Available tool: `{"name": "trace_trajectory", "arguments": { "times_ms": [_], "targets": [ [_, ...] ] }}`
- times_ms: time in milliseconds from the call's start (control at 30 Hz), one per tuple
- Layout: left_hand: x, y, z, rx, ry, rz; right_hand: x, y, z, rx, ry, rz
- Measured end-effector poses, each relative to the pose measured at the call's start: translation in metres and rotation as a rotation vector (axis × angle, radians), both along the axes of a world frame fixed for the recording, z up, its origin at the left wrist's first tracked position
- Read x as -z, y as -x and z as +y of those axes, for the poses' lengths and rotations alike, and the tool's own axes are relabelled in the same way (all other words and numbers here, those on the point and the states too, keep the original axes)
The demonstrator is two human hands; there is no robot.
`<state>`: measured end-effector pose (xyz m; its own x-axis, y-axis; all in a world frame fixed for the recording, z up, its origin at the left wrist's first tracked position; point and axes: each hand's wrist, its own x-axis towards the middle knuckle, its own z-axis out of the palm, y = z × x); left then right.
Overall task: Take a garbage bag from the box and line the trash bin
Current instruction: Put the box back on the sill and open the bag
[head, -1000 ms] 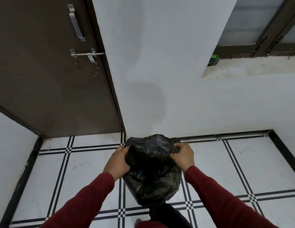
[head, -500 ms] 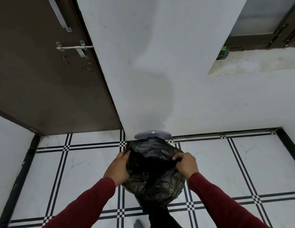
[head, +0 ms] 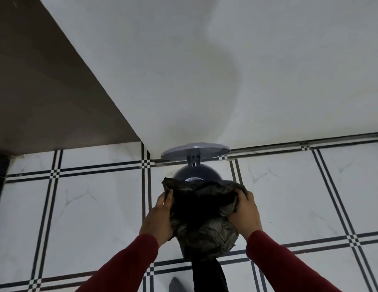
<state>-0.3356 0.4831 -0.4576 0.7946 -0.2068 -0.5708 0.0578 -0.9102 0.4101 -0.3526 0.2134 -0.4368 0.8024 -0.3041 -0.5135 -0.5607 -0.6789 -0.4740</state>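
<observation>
A crumpled black garbage bag (head: 205,226) hangs between my two hands with its mouth spread open toward the wall. My left hand (head: 158,220) grips the bag's left edge and my right hand (head: 245,213) grips its right edge. Just beyond the bag stands a grey round trash bin (head: 196,172) against the wall. Its round lid (head: 194,149) is raised and leans toward the wall. The bag's far edge overlaps the near part of the bin's rim. The box is not in view.
A white wall (head: 205,70) rises right behind the bin. A brown door (head: 42,87) is at the left. The floor (head: 78,207) is white tile with black line borders. My dark trouser leg (head: 209,275) shows at the bottom.
My view has tilted down and closer to the floor. The bin and its raised lid have come into view, and both hands have carried the open bag forward to the bin.
</observation>
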Motion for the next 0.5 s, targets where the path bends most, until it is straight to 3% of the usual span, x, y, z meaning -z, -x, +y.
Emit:
{"name": "trace_trajectory", "arguments": {
  "times_ms": [233,367,500],
  "targets": [
    [0.092,-0.049,-0.017,0.057,-0.076,-0.157,0.113,-0.04,-0.005,-0.095,0.161,-0.036],
    [0.157,-0.058,-0.004,0.131,-0.138,-0.077,0.176,-0.045,-0.017,-0.186,0.229,0.052],
    [0.194,-0.08,0.012,0.154,-0.074,0.005,0.199,-0.059,-0.032,-0.121,0.16,0.115]
  ]
}}
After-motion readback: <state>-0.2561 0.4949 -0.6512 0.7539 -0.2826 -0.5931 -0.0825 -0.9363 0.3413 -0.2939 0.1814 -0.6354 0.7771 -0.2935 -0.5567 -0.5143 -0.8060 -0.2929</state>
